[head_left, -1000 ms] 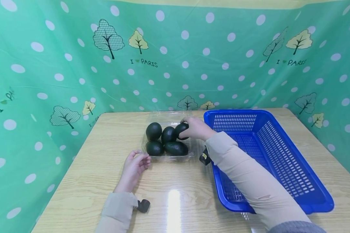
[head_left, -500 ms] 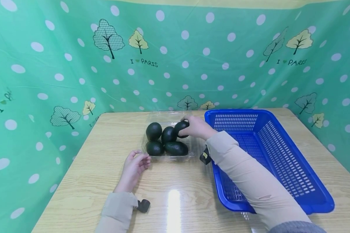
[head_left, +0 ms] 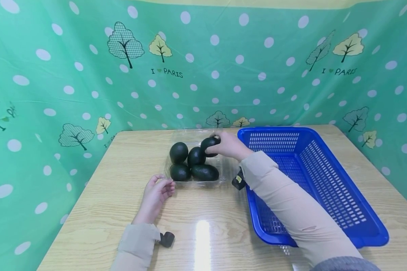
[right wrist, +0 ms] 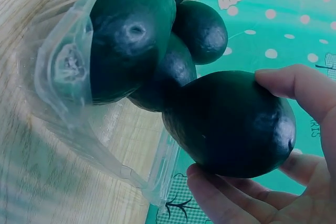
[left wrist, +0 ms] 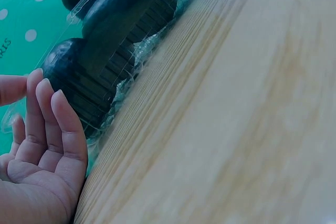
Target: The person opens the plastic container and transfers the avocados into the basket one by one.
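Observation:
A clear plastic clamshell box holds several dark green avocados, among them one lying sideways at the front. My right hand grips another avocado between thumb and fingers, above the back right part of the box. In the right wrist view this avocado stands out from the others beside the box wall. At the box's front left corner my left hand pinches the rim between thumb and index finger. Its other fingers lie bent against the box side in the left wrist view.
A blue perforated basket stands to the right, under my right forearm. The box's raised clear lid is at the back, near the green dotted curtain. Everything stands on a light wooden table.
My right hand has lifted its avocado slightly, up and a little to the left, away from the other avocados. My left hand has stayed at the box corner.

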Action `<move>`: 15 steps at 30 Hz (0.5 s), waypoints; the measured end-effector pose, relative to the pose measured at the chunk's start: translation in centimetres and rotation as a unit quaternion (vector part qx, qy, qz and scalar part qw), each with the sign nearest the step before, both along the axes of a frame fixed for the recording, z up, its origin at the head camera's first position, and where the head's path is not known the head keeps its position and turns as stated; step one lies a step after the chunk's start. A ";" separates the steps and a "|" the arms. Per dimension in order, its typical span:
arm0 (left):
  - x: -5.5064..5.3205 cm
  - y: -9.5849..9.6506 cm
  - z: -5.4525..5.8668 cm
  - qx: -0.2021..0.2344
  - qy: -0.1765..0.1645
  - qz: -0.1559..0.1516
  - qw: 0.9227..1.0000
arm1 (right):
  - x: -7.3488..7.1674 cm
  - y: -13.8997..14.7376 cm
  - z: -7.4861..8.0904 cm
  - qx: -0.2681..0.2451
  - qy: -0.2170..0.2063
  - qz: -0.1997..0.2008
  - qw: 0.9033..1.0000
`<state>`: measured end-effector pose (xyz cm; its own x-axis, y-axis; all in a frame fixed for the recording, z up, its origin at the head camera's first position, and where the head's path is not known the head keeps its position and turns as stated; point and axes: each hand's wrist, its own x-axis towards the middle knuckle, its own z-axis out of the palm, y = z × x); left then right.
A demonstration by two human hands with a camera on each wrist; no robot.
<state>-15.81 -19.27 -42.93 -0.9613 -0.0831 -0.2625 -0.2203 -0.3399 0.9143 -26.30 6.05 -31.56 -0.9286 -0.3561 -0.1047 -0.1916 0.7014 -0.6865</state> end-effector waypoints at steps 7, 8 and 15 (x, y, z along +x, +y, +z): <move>0.0 0.0 0.0 0.000 0.001 -0.002 1.000 | 0.0 0.1 0.1 -0.028 -0.014 -0.014 0.999; 0.0 0.0 0.0 -0.001 0.001 -0.001 1.000 | -0.1 0.1 0.1 -0.034 -0.016 -0.015 0.999; 0.0 0.0 0.0 -0.001 0.001 0.000 1.000 | -0.4 0.3 0.4 -0.064 -0.026 -0.030 0.997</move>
<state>-15.83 -19.24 -42.97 -0.9620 -0.0831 -0.2601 -0.2185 -0.3370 0.9158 -26.73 6.30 -31.16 -0.9432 -0.3133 -0.1106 -0.1134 0.6165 -0.7792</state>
